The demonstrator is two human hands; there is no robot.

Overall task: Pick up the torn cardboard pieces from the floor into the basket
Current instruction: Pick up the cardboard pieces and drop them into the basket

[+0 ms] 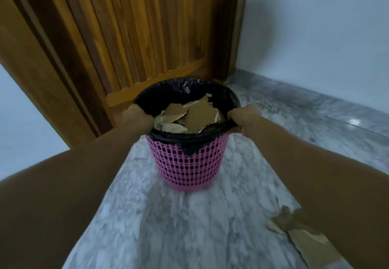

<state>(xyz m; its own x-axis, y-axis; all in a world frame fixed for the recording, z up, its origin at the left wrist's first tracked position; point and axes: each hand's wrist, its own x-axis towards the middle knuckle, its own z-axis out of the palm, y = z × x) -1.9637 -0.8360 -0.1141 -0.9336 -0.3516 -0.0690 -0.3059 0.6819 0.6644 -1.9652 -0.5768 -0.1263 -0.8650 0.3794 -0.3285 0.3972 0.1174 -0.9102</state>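
Observation:
A pink mesh basket (pixel 185 163) lined with a black plastic bag stands on the marble floor in the middle of the view. Several torn brown cardboard pieces (pixel 189 116) fill it almost to the rim. My left hand (pixel 136 117) grips the rim on the left side. On the right side my right hand (pixel 244 118) grips the rim and the bag's edge. More torn cardboard (pixel 303 235) lies on the floor at the lower right, partly hidden under my right forearm.
A wooden slatted door (pixel 136 37) and its dark frame stand directly behind the basket. A white wall (pixel 315 26) with a grey marble skirting runs along the right. Grey-white marble floor (pixel 179 226) stretches in front of the basket.

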